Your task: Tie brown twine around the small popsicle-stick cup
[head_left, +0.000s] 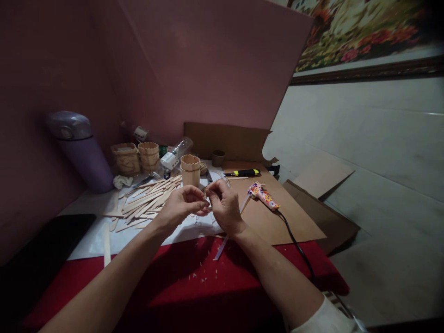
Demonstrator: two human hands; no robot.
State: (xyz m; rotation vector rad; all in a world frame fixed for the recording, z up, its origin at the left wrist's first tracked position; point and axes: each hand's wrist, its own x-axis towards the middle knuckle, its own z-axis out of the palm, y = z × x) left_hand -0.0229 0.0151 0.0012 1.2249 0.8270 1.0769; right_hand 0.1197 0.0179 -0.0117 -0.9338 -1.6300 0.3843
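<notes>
My left hand (185, 202) and my right hand (224, 203) meet over the white paper, fingertips pinched close together. Whatever lies between the fingers is too small to make out. Just behind them stands a cup made of wooden sticks (190, 170). To the left of my left hand, a loose pile of wooden craft sticks (147, 203) is spread on the white paper (86, 236). A flower-patterned glue gun (264, 196) lies right of my right hand, on a brown board (277, 226).
A purple bottle (83, 155) stands at the left, beside two more stick cups (125, 159). Clear plastic bottles (176, 152) lie behind. A black and yellow cutter (247, 173) rests on the board. The glue gun's black cord (294, 240) crosses the red cloth (194, 286).
</notes>
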